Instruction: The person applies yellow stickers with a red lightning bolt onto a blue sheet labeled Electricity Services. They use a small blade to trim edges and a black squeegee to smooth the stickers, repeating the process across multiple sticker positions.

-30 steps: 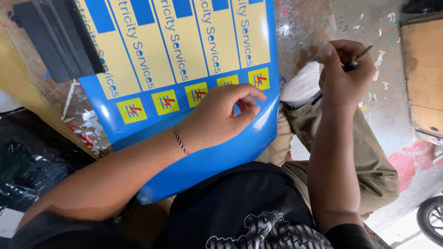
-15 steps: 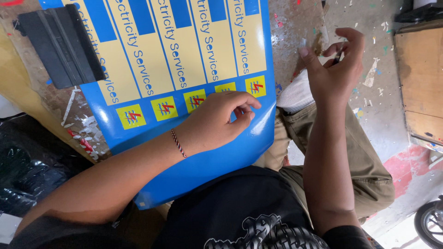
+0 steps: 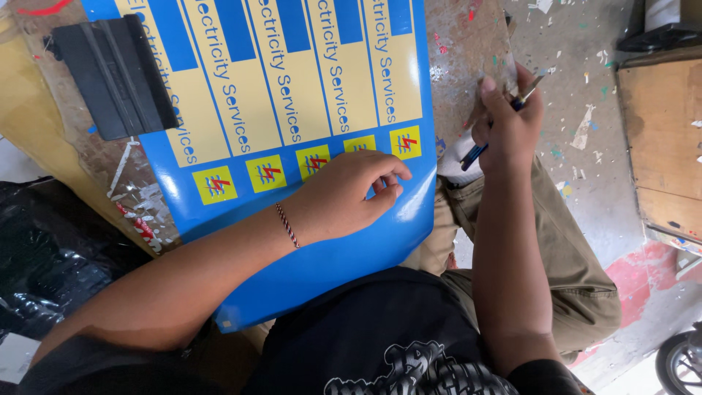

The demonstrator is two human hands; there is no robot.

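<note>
A glossy blue sheet (image 3: 344, 249) with yellow strips and small yellow square stickers lies on a worn board and hangs over my lap. My left hand (image 3: 347, 194) rests on its lower part, fingertips pinched at the sheet just below the squares. A thin cord bracelet circles that wrist. My right hand (image 3: 504, 121) hovers off the sheet's right edge, closed around a slim blue craft knife (image 3: 497, 132) with the blade end pointing up and right.
A black squeegee (image 3: 117, 73) lies at the sheet's upper left. Black plastic bags (image 3: 51, 263) sit at left. A wooden crate (image 3: 665, 139) stands at right on the paint-flecked floor, and a tyre (image 3: 680, 362) shows bottom right.
My right hand has shifted its grip on the knife and dropped slightly toward the sheet's edge. My left hand stays on the sheet, fingers curling a little.
</note>
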